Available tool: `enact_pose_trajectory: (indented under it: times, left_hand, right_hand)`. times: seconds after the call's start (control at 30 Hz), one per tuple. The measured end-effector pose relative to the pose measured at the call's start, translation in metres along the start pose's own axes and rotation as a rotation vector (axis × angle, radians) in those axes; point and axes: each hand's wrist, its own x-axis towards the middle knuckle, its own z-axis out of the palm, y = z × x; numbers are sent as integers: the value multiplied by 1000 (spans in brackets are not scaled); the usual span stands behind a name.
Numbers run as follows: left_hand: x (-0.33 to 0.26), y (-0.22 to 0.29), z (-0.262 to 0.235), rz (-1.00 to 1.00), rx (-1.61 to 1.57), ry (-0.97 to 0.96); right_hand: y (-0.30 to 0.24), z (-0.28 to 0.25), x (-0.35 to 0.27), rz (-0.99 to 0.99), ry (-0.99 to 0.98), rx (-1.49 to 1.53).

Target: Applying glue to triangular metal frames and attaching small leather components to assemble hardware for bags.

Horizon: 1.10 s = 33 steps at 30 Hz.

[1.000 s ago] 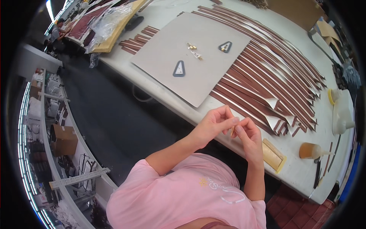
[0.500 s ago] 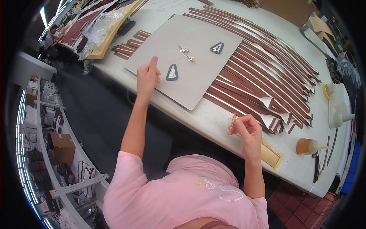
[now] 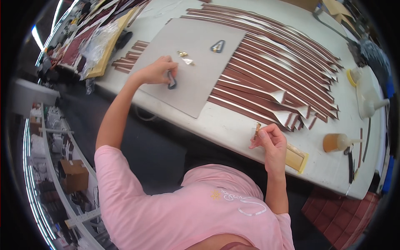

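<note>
My left hand [image 3: 157, 71] reaches onto a grey board [image 3: 200, 89], its fingers closed on a dark blue-grey triangular frame piece [image 3: 172, 81]. Part of that piece is hidden by the hand. A similar triangular piece [image 3: 217, 46] with gold and white inside lies farther right on the board. Between the two are small gold metal pieces [image 3: 182, 53] and a shiny silver-white bit [image 3: 188, 62]. Over the table's near edge, my right hand [image 3: 273, 143] pinches a small gold-brown piece [image 3: 257, 128] between thumb and fingers; its exact kind is too small to tell.
Long brown strips [image 3: 266, 75] with white undersides lie to the right of the board and partly under it. At right stand an amber glue bottle [image 3: 334, 142] and a white jug [image 3: 368, 93]. A yellow tray [image 3: 296, 157] lies near my right wrist. A person [image 3: 49, 66] is far left.
My left hand has moved from above the board's near left edge onto the nearer triangular piece and closed on it. My right hand keeps its pinch. The whole view has shifted slightly.
</note>
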Motion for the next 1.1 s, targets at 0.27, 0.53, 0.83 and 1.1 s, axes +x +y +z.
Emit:
enact_pose_trajectory:
  times: [0.27,0.53,0.83,1.1]
  left_hand:
    - [-33,23,-39,-191,-73,85]
    - [-26,196,79,132,-1321,165]
    - [6,245,144,16,-1586,267]
    - [4,238,152,55,-1502,259]
  right_hand:
    - [-1,-16,0,-11,43,160]
    - [5,-9,7,-13,40,251]
    - [1,-12,0,-52,102,92]
    - [8,-7,2,-57,115,-32]
